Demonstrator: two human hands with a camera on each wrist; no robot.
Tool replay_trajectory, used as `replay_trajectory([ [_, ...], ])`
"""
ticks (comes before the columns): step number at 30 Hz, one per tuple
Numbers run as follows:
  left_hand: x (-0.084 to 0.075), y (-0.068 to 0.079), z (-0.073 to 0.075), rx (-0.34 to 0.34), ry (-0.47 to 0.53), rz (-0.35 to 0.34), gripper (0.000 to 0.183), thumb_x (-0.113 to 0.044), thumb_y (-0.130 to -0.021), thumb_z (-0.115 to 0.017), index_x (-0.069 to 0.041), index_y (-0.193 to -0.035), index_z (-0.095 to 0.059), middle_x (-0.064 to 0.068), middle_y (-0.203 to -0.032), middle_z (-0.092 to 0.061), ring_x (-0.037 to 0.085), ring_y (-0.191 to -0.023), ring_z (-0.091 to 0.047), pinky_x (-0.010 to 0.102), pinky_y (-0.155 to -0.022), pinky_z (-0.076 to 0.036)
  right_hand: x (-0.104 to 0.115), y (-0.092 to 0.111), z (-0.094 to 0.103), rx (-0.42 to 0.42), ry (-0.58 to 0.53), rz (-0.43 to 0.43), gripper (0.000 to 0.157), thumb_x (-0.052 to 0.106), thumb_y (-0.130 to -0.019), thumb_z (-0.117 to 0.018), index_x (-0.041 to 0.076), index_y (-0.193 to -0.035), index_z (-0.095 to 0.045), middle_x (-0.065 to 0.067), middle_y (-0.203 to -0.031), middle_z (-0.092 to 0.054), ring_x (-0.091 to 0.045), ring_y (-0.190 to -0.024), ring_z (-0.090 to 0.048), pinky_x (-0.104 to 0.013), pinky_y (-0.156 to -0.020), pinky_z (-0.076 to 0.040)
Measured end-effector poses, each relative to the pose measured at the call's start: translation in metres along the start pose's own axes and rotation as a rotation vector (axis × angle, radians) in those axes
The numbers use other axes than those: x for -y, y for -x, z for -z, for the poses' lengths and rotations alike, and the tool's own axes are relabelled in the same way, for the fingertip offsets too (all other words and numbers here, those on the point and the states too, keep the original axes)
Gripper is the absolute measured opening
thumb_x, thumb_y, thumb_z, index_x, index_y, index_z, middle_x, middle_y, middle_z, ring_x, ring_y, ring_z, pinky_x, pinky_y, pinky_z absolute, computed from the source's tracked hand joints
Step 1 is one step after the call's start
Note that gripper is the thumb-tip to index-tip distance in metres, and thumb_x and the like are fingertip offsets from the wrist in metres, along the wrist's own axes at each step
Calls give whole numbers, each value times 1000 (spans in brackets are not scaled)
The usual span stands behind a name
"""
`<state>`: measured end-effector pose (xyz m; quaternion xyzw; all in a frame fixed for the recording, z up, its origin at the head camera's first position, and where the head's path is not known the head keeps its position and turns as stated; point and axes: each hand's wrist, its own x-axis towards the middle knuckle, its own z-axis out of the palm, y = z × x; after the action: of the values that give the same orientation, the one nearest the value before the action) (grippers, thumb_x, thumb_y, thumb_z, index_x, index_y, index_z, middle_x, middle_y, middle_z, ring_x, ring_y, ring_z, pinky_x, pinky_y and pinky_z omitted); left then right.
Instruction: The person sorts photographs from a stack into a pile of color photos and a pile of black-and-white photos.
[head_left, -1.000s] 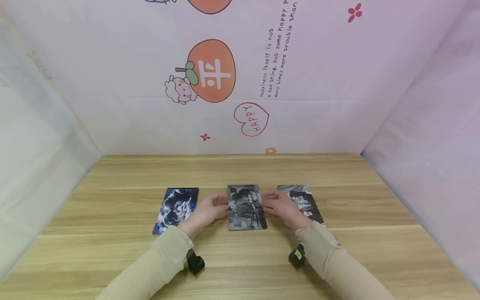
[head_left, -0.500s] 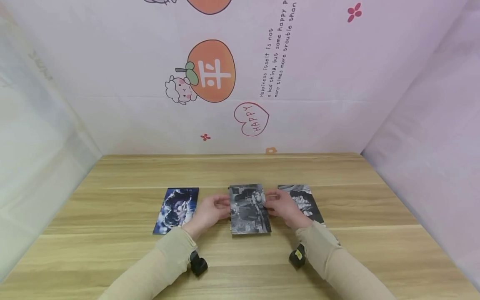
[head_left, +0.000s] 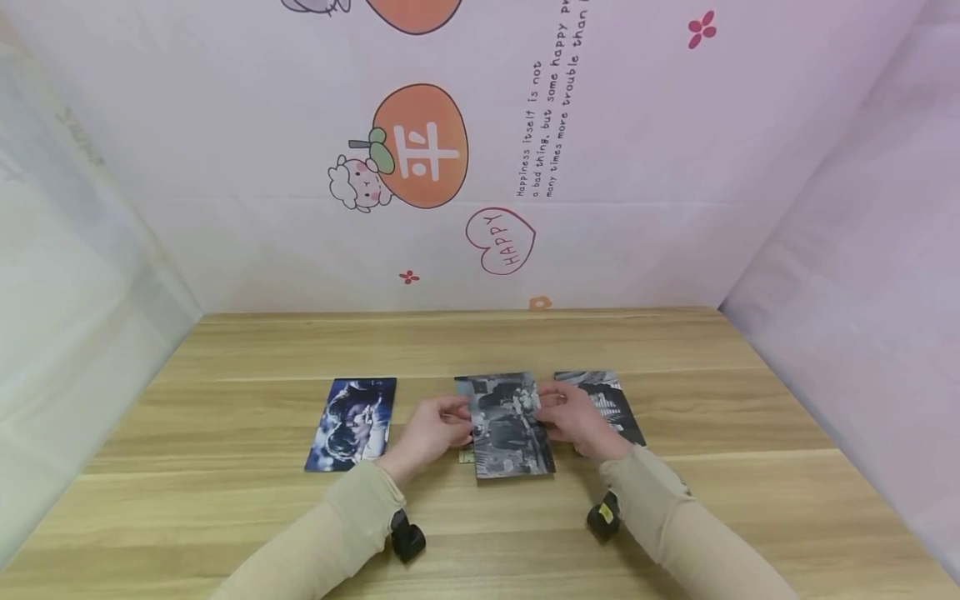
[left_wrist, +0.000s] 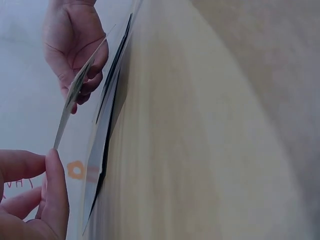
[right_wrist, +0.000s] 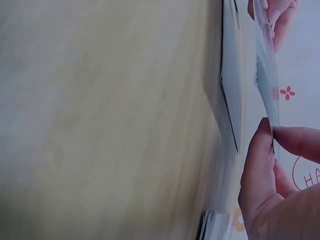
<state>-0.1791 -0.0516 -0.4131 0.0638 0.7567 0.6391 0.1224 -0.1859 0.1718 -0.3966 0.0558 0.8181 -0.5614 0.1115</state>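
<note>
Both hands hold a black-and-white photo card (head_left: 512, 429) above the middle of the table. My left hand (head_left: 427, 437) pinches its left edge between thumb and fingers. On the opposite edge my right hand (head_left: 576, 423) pinches it the same way. The left wrist view shows the card (left_wrist: 75, 90) raised and tilted, apart from the cards (left_wrist: 102, 145) lying beneath. Of those lower cards only a strip (head_left: 466, 457) shows in the head view. A blue-toned photo card (head_left: 352, 423) lies to the left. Another black-and-white photo card (head_left: 606, 402) lies right, partly behind my right hand.
The wooden table (head_left: 480, 533) meets a white printed backdrop (head_left: 637, 208) at its far edge, with pale cloth walls on both sides. In the right wrist view, the edges of a stack of cards (right_wrist: 212, 225) show at the bottom.
The black-and-white photo card has come up off the middle cards and moved right and nearer to me, baring part of those beneath. Both hands moved along with it.
</note>
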Motion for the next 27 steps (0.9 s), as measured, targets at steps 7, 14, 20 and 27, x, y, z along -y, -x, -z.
replay_trajectory([
  [7,1,-1,-7,24,-14,11,51,11,-83,-59,14,-132,-44,24,-111,-57,20,-90,-63,27,-77,-58,-3,2,7,6,-7,-15,38,-1,-89,-59,0,-126,-50,-21,-116,-56,-17,-86,-62,-32,-72,-57],
  [14,-2,-3,-22,38,-49,-19,57,11,-79,-61,13,-133,-43,22,-110,-58,28,-97,-64,30,-78,-58,-8,6,23,-5,13,13,42,1,-88,-63,0,-127,-50,-19,-112,-58,-15,-83,-62,-32,-70,-57],
  [20,-3,-8,-40,34,-29,-57,61,14,-74,-61,13,-133,-43,20,-103,-58,27,-93,-65,30,-74,-58,-14,7,40,13,15,43,44,0,-88,-61,-5,-128,-46,-21,-112,-57,-13,-83,-61,-32,-70,-57],
  [27,-11,-14,-60,28,23,-43,60,12,-76,-60,9,-134,-45,15,-103,-58,24,-93,-64,30,-74,-58,-20,7,65,47,29,49,48,2,-91,-58,-8,-134,-39,-24,-117,-54,-14,-91,-60,-38,-81,-57],
])
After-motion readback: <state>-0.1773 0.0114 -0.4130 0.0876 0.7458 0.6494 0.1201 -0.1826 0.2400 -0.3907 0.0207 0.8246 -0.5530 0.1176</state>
